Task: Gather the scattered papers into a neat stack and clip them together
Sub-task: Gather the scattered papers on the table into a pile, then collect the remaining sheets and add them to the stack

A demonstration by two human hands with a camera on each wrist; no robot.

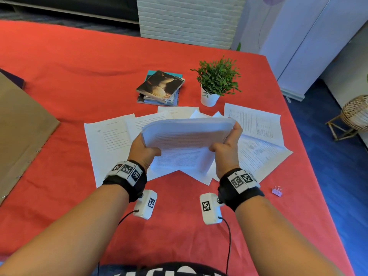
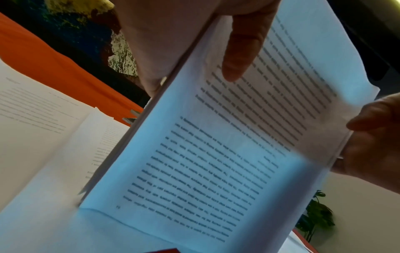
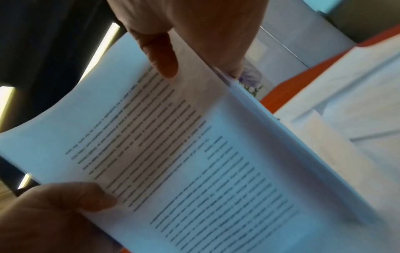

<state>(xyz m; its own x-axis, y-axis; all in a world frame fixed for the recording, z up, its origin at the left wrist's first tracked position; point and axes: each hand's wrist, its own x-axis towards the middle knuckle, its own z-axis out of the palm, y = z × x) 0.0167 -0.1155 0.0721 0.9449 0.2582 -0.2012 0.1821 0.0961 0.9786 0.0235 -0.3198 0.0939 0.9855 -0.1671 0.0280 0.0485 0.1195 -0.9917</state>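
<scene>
A stack of printed white papers [image 1: 185, 142] stands on its lower edge above the red table, held between both hands. My left hand [image 1: 142, 151] grips its left side, thumb on the front sheet. My right hand [image 1: 227, 144] grips the right side, thumb in front and fingers behind. The left wrist view shows the stack of papers [image 2: 216, 154] with my left hand [image 2: 227, 51] on it. The right wrist view shows the same stack [image 3: 194, 154] under my right hand [image 3: 173, 51]. More loose sheets [image 1: 107, 140] lie spread on the cloth. A purple binder clip [image 1: 277, 191] lies at the right.
A pile of books [image 1: 160, 88] and a potted plant [image 1: 216, 82] stand behind the papers. A brown cardboard sheet [image 1: 20, 124] covers the table's left part. The table's right edge [image 1: 310, 156] drops to a blue floor with a wicker stool [image 1: 352, 116].
</scene>
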